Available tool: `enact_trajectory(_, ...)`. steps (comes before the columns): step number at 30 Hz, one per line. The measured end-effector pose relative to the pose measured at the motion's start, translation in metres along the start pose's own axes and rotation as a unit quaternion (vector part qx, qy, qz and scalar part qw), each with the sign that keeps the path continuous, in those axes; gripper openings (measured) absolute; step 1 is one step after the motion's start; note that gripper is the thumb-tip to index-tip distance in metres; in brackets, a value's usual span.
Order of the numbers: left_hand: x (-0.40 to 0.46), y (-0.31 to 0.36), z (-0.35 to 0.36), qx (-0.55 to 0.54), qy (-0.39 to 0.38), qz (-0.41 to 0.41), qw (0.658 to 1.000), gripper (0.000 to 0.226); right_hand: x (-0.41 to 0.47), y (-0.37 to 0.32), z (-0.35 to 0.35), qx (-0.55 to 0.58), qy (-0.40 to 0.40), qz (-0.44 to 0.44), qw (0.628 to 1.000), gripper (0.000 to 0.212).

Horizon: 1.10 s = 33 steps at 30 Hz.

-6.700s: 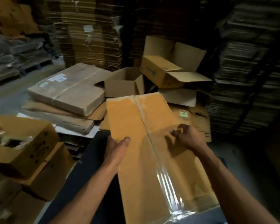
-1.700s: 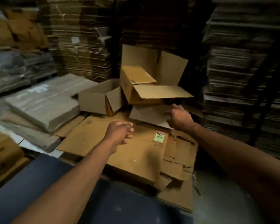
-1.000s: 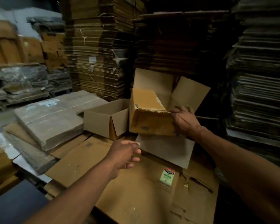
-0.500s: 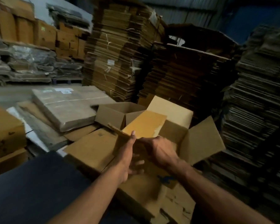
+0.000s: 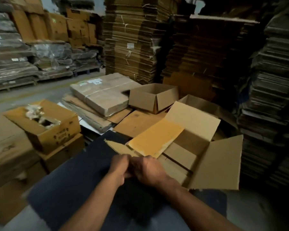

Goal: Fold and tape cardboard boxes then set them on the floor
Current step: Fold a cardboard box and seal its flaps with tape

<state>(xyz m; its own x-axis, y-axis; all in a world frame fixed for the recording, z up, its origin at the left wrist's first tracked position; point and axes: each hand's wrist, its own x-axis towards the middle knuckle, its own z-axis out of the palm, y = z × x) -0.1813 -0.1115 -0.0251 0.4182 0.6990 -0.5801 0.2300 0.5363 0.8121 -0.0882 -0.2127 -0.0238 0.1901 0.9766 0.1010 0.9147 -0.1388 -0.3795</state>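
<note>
Cardboard box point(image 5: 190, 147) with flaps open at two o'clock from both hands, left hand point(image 5: 119, 167) and right hand point(image 5: 148, 170) side by side gripping its near edge over dark table point(image 5: 73, 189)

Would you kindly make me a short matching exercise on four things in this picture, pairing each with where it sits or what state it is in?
Things:
1. box in the hands
2. small open box
3. strapped flat bundle
4. box with crumpled material

Descriptions:
A. lying flat with white labels on top
B. far left, stacked on other cartons
C. flaps spread open, over the dark surface
D. standing empty, behind the held box

Pairs: 1-C, 2-D, 3-A, 4-B
</note>
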Motion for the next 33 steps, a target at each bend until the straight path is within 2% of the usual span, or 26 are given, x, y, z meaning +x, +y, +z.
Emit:
enact_trajectory(2, -0.008, 0.011, -0.013, 0.036, 0.007, 0.01, 0.999, 0.016, -0.009, -0.007, -0.012, 0.058, -0.02, 0.023, 0.998, 0.044)
enact_trajectory(4, -0.015, 0.023, -0.023, 0.083, -0.004, 0.007, 0.997, 0.017, -0.018, -0.002, -0.027, 0.049, -0.045, 0.04, 0.997, 0.054)
enact_trajectory(8, -0.017, 0.052, -0.05, 0.164, -0.002, -0.002, 0.986, 0.017, -0.031, 0.022, -0.057, 0.034, -0.049, 0.073, 0.996, 0.048)
enact_trajectory(10, -0.012, 0.065, -0.072, 0.202, 0.015, 0.005, 0.979, 0.017, -0.033, 0.032, -0.067, 0.02, -0.078, 0.091, 0.993, 0.045)
enact_trajectory(12, -0.004, 0.072, -0.092, 0.231, 0.024, 0.011, 0.973, 0.017, -0.029, 0.037, -0.075, -0.015, -0.152, 0.104, 0.983, 0.045)
enact_trajectory(15, 0.009, 0.089, -0.121, 0.306, 0.023, 0.025, 0.952, 0.02, -0.005, 0.013, -0.082, -0.068, -0.299, 0.105, 0.946, 0.05)
enact_trajectory(16, 0.016, 0.095, -0.127, 0.334, 0.017, 0.026, 0.942, 0.017, 0.009, 0.006, -0.08, -0.083, -0.323, 0.101, 0.937, 0.052)
enact_trajectory(19, 0.05, 0.122, -0.152, 0.413, -0.019, 0.018, 0.91, 0.015, 0.07, -0.012, -0.062, -0.148, -0.289, 0.072, 0.943, 0.055)
enact_trajectory(22, 0.089, 0.156, -0.184, 0.457, -0.041, 0.022, 0.888, 0.025, 0.133, -0.027, -0.028, -0.186, -0.234, 0.049, 0.953, 0.065)
enact_trajectory(25, 0.124, 0.188, -0.204, 0.505, -0.047, 0.074, 0.859, 0.011, 0.178, -0.028, 0.02, -0.233, -0.227, 0.038, 0.945, 0.089)
enact_trajectory(27, 0.148, 0.201, -0.212, 0.517, -0.066, 0.125, 0.844, 0.02, 0.197, -0.021, 0.053, -0.268, -0.243, 0.059, 0.93, 0.11)
enact_trajectory(29, 0.171, 0.21, -0.216, 0.515, -0.09, 0.157, 0.838, 0.029, 0.207, -0.012, 0.082, -0.261, -0.242, 0.095, 0.93, 0.12)
enact_trajectory(33, 0.207, 0.219, -0.216, 0.516, -0.154, 0.184, 0.822, 0.032, 0.22, 0.0, 0.107, -0.254, -0.205, 0.145, 0.934, 0.106)
